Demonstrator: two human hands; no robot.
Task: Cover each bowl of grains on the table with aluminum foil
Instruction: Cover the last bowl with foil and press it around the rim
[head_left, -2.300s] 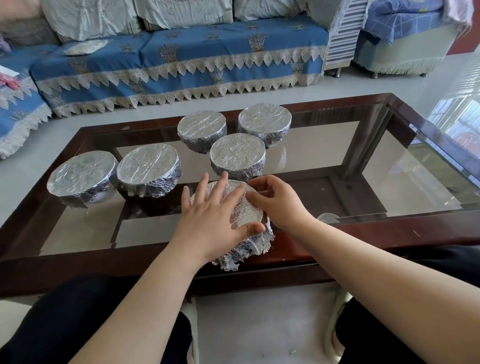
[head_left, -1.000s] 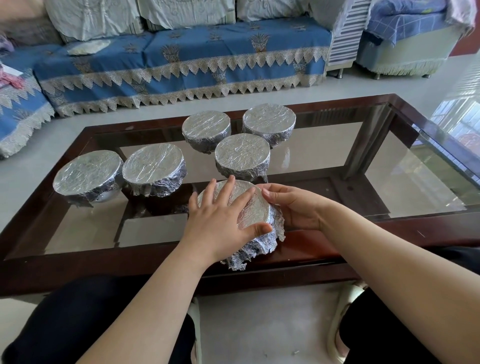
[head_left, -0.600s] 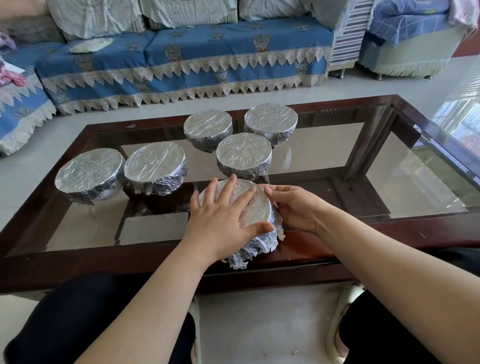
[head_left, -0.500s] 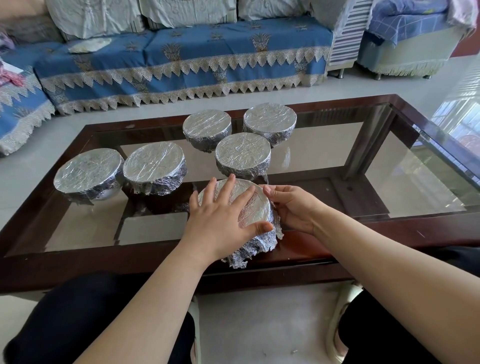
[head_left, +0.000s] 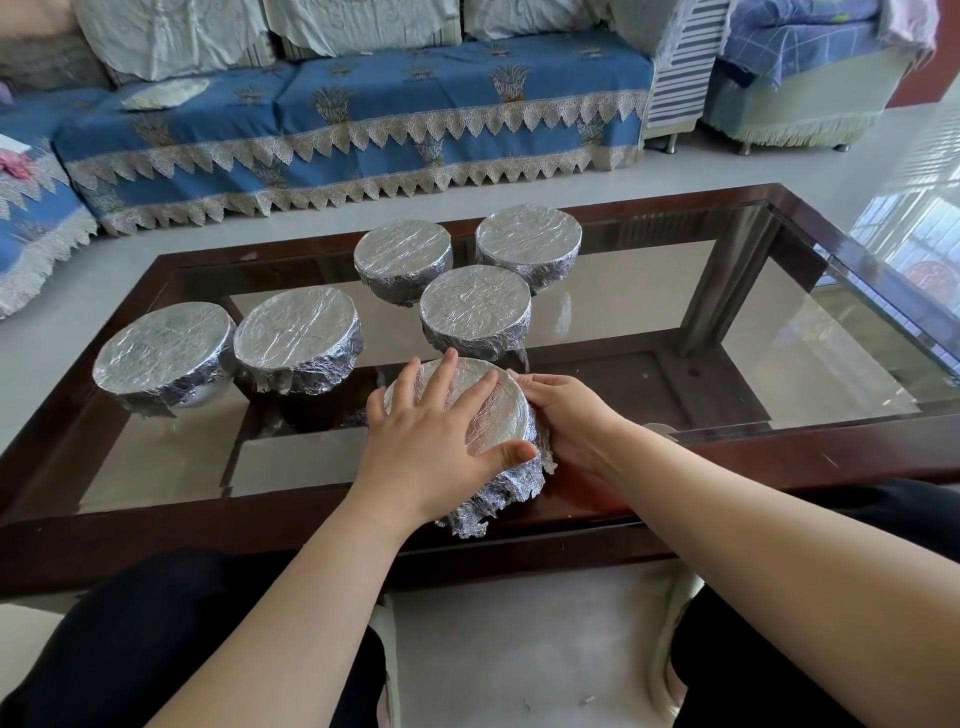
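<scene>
Several bowls with crinkled aluminum foil over them stand on the glass-topped table (head_left: 810, 452). The nearest bowl (head_left: 498, 410) sits at the table's front edge, and its foil skirt hangs ragged at the near side. My left hand (head_left: 431, 436) lies flat on its foil top with the fingers spread and the thumb at the near rim. My right hand (head_left: 569, 415) cups the bowl's right side, its fingers curved round the rim and pressing the foil inward. The bowl's contents are hidden.
Other covered bowls stand behind: two at the left (head_left: 163, 348) (head_left: 296, 330), one just beyond my hands (head_left: 474, 304), two at the back (head_left: 402, 249) (head_left: 527, 234). A blue-covered sofa (head_left: 363, 114) runs behind the table. My knees are under the front edge.
My right hand has slid from the bowl's top rim down onto its right side. My left hand has stayed flat on the foil top.
</scene>
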